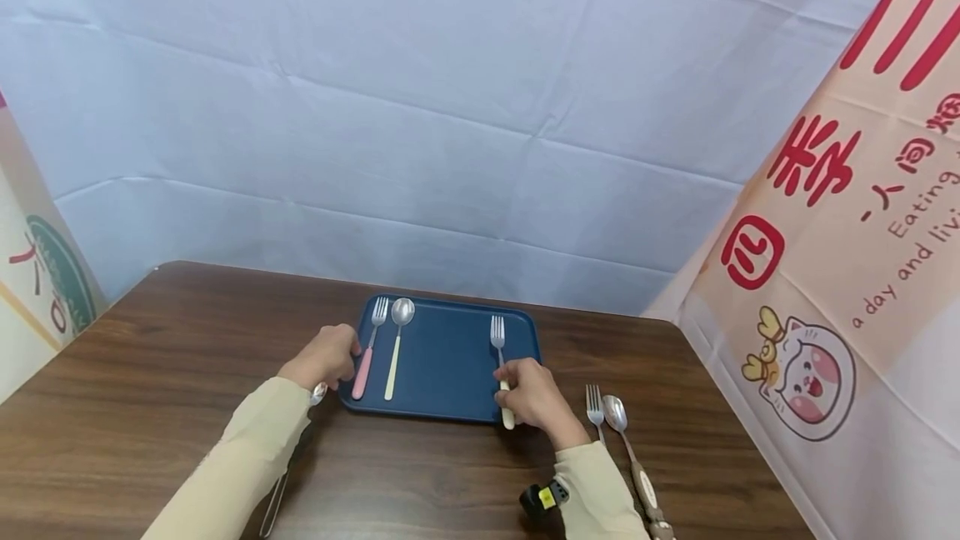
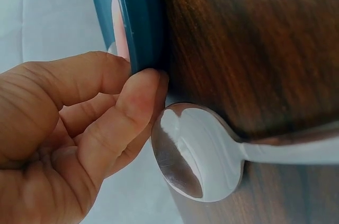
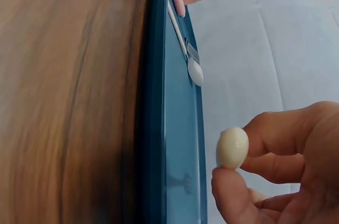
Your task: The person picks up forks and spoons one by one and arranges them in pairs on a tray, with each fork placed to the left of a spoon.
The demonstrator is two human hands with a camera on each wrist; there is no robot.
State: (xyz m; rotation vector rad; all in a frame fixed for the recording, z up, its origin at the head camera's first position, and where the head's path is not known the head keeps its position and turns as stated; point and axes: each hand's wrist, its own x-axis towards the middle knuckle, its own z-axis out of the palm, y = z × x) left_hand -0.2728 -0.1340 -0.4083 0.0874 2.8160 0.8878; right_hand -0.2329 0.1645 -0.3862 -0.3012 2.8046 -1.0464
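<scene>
My left hand pinches the left rim of a dark blue tray between thumb and fingers. Just below that hand, a metal spoon lies on the table, its handle partly hidden by my sleeve in the head view. My right hand grips a fork by its cream handle over the tray's right side; the tines point to the back. On the tray's left side lie a pink-handled fork and a spoon with a pale yellow handle.
Right of the tray, another fork and a spoon with a brown, patterned handle lie on the wooden table, partly behind my right forearm. A white cloth hangs behind the table, with a printed banner at the right.
</scene>
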